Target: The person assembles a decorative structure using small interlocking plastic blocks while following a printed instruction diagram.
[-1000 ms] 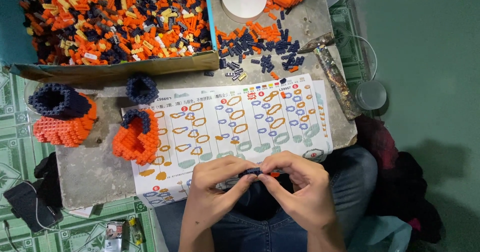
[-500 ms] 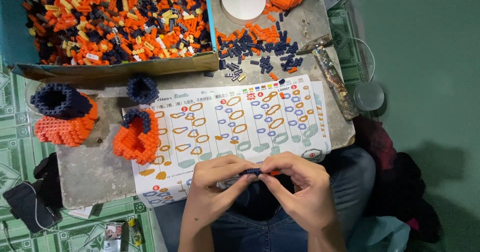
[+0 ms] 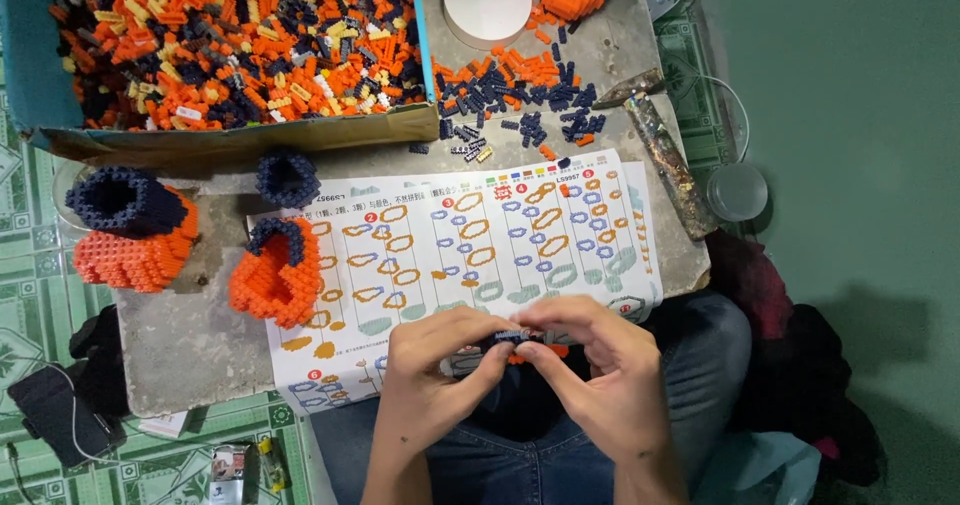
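Note:
Both of my hands meet over my lap at the near edge of the grey table [image 3: 190, 355]. My left hand [image 3: 430, 380] and my right hand [image 3: 600, 370] pinch between their fingertips a small piece of dark blue and orange bricks [image 3: 520, 342]. Under and beyond the hands lies a printed instruction sheet [image 3: 450, 255] with orange and blue ring shapes. Most of the small piece is hidden by my fingers.
A cardboard box [image 3: 230, 50] of orange, dark blue and yellow bricks stands at the back left. Loose bricks [image 3: 510, 95] lie beside a white disc [image 3: 487, 0]. Built orange-and-blue pieces [image 3: 130, 230], [image 3: 275, 280] and a blue ring [image 3: 288, 177] sit at the left. A phone [image 3: 60, 415] lies on the floor.
My hands stay pressed together on the small brick piece, with only slight finger shifts. Nothing else on the table has moved.

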